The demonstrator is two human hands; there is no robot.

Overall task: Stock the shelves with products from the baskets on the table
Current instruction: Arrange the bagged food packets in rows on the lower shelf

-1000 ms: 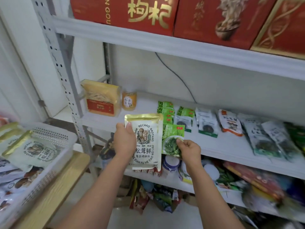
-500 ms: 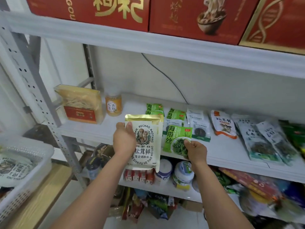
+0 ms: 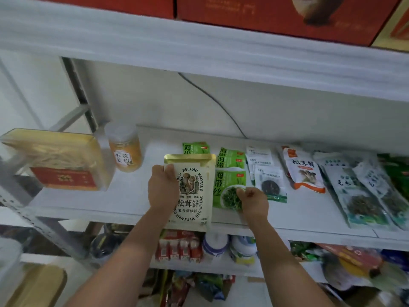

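Our left hand [image 3: 163,189] grips the cream mushroom pouch [image 3: 193,196] by its left edge. Thumb is on the front, the other fingers are hidden behind. Pouch is upright at the front lip of the middle shelf [image 3: 124,196], bottom edge hanging below the lip. We can't tell if it touches the shelf. At 3 o'clock of it, our right hand [image 3: 253,201] has its fingers curled, pinching the near end of a green seaweed packet [image 3: 228,187] lying flat on the shelf. Orange jar [image 3: 125,147] sits at 10 o'clock of the pouch, yellow box [image 3: 55,158] further out at 9.
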